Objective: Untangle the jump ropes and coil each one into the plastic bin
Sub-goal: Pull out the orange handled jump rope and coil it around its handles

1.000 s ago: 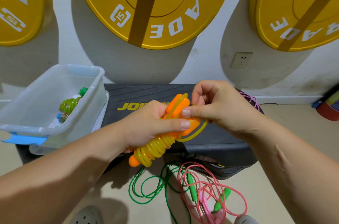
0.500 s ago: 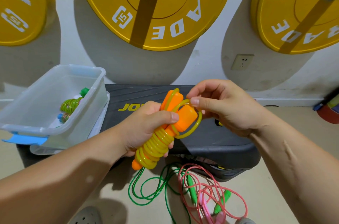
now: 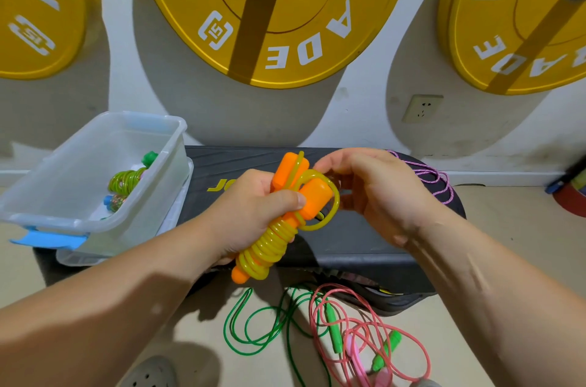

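Grips in the curled left hand (image 3: 253, 212) one translucent yellow jump rope (image 3: 272, 244) wound round its two orange handles (image 3: 314, 196) above the black step (image 3: 348, 244), pinches its free loop with the curled right hand (image 3: 374, 193), with one green coil (image 3: 125, 180) in the plastic bin (image 3: 63, 222) and one green rope (image 3: 253, 342) and one pink rope (image 3: 412, 342) tangled on the floor.

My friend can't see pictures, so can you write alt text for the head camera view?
A person's left hand grips a yellow jump rope coiled around its orange handles, while the right hand pinches its loose loop. At left, a clear plastic bin holds a coiled green rope; tangled green and pink ropes lie on the floor below.
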